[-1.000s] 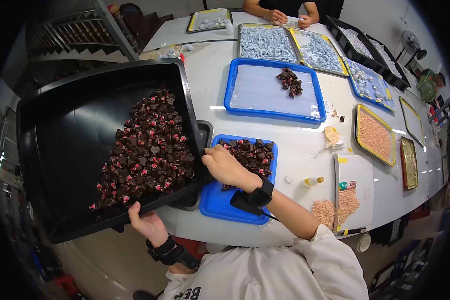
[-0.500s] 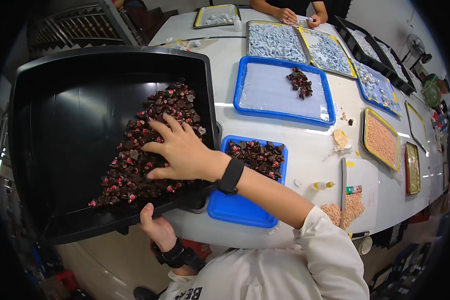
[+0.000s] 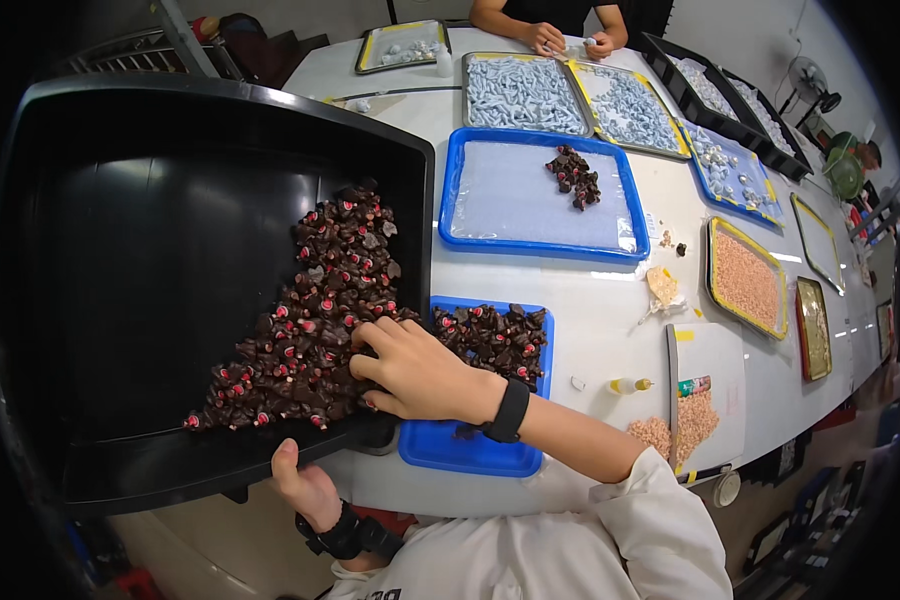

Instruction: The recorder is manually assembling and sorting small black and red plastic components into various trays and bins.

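Observation:
A large black bin (image 3: 140, 270), tilted toward its right side, holds a heap of dark brown clustered pieces (image 3: 345, 255) with red and white spots. My left hand (image 3: 308, 490) grips its near wall, thumb outside and the fingers mostly hidden beneath. Over the bin's near right corner, my right hand (image 3: 425, 375) has its fingers curled into the heap, closed on some pieces; the fingertips are partly hidden. Just right of the bin lies a small blue tray (image 3: 470, 455), its far part covered with the same dark pieces (image 3: 505, 340).
Beyond stands a larger blue tray (image 3: 540, 248) with a lined base and a few dark clusters. Metal trays of pale blue pieces (image 3: 520, 90) lie at the back, near a co-worker's hands (image 3: 570, 42). To the right are orange granules (image 3: 745, 275), a small bottle (image 3: 630, 385) and a white board (image 3: 720, 390).
My right hand has moved right and nearer across the heap, its spread fingers now curled. Pieces have shifted toward the bin's right side. My left hand keeps its hold on the wall.

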